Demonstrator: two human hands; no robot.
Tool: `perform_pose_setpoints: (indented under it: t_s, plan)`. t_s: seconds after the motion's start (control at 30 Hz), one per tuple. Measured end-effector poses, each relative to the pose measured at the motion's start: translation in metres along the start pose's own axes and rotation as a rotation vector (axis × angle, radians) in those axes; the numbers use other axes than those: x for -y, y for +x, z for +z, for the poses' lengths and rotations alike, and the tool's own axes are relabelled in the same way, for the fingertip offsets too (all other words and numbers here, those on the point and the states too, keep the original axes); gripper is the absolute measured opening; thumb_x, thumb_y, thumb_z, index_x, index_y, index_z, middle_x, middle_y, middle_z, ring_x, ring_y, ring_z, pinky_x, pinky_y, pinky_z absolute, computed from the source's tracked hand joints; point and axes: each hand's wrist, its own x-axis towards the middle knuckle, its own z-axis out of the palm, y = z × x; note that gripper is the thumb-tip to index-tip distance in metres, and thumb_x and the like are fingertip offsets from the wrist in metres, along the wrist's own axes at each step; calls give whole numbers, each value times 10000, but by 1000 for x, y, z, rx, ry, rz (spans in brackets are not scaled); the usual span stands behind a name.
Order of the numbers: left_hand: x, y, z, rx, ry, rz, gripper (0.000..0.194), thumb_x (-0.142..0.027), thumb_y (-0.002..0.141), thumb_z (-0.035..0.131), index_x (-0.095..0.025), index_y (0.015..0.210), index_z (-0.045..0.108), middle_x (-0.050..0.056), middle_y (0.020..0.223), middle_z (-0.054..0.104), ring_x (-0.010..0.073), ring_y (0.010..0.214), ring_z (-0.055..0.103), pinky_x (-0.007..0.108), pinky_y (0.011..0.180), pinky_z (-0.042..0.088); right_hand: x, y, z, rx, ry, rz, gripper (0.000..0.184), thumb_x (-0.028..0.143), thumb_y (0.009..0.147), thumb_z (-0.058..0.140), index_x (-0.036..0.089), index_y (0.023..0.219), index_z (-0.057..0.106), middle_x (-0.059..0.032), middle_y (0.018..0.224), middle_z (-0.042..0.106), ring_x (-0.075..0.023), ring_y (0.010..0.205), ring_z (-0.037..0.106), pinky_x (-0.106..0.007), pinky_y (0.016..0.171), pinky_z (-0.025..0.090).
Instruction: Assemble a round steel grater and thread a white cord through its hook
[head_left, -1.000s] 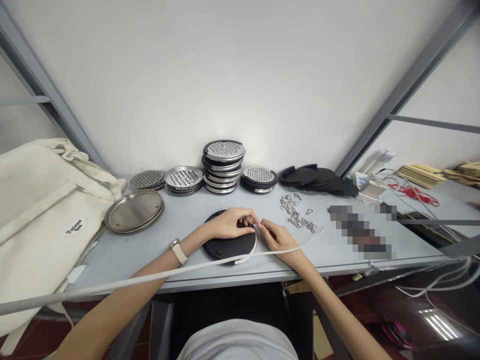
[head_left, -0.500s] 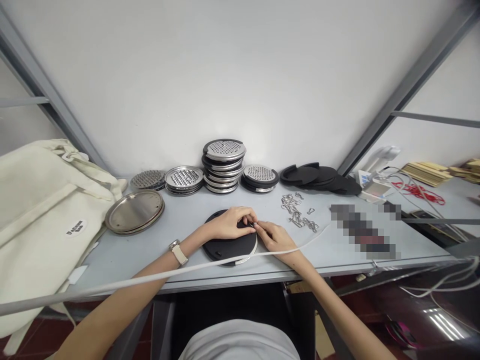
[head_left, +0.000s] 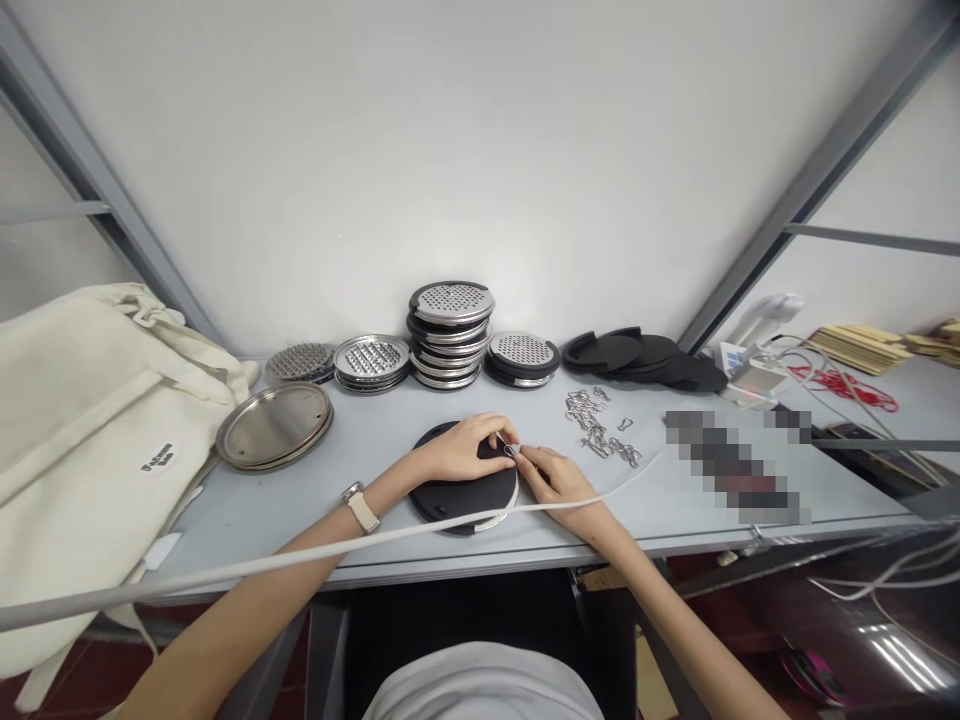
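A round black plastic cover (head_left: 465, 492) with a metal disc's silver rim showing at its right lies flat on the table before me. My left hand (head_left: 469, 448) rests over the top of it, thumb and fingers closed around a small metal snap clip (head_left: 512, 450) at its upper right edge. From the right, my right hand (head_left: 553, 478) pinches the same clip between thumb and forefinger. The fingers partly hide the clip, so I cannot tell whether it passes through the cover. Loose snap clips (head_left: 596, 425) lie in a pile beyond my right hand.
Stacked round graters (head_left: 451, 335) stand along the wall, beside more graters (head_left: 371, 362) and black covers (head_left: 645, 358). Plain metal discs (head_left: 274, 425) lie left, near a cream bag (head_left: 90, 430). A white cable (head_left: 300, 548) crosses in front of my forearms.
The clip has turned between my fingertips and its loop shows more now. My right fingers have shifted slightly; my left hand stays on the cover. The view has moved a little.
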Motion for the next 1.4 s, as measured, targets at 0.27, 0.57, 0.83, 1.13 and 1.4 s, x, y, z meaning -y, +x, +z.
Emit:
perform_pose_setpoints:
  t_s: [0.27, 0.57, 0.83, 1.13, 1.4]
  plan:
    - [1, 0, -1, 18, -55, -15, 214, -235, 783, 619, -162, 981, 582, 33, 920, 620, 125, 800, 552, 255, 752, 454, -1, -1, 1, 3, -29, -20, 311, 319, 956, 315, 199, 738, 502, -23, 678, 556, -162, 656, 517, -262, 609, 364]
    - [3, 0, 0, 15, -79, -50, 225, -242, 768, 639, -167, 976, 597, 15, 847, 610, 118, 783, 550, 236, 729, 448, -1, -3, 0, -13, 24, -15, 294, 322, 955, 320, 192, 768, 505, -30, 716, 574, -159, 688, 538, -258, 622, 382]
    - [2, 0, -1, 16, -77, -65, 219, -241, 765, 640, -168, 968, 603, 14, 832, 606, 119, 779, 549, 231, 712, 440, 0, -4, 0, -30, 89, 8, 304, 334, 953, 312, 190, 779, 515, -22, 706, 584, -142, 631, 526, -245, 584, 379]
    - [3, 1, 1, 24, -100, -48, 226, -222, 771, 628, -173, 989, 596, 10, 837, 604, 113, 776, 552, 229, 721, 440, -6, -3, 2, -73, 117, 80, 294, 317, 936, 328, 203, 678, 410, 33, 567, 445, -113, 511, 406, -234, 509, 307]
    - [2, 0, 0, 20, -60, -17, 207, -230, 777, 619, -157, 968, 587, 25, 872, 596, 119, 786, 531, 239, 739, 439, 0, -1, 1, -12, 48, -25, 260, 290, 952, 316, 188, 856, 535, -38, 747, 589, -162, 692, 538, -261, 640, 382]
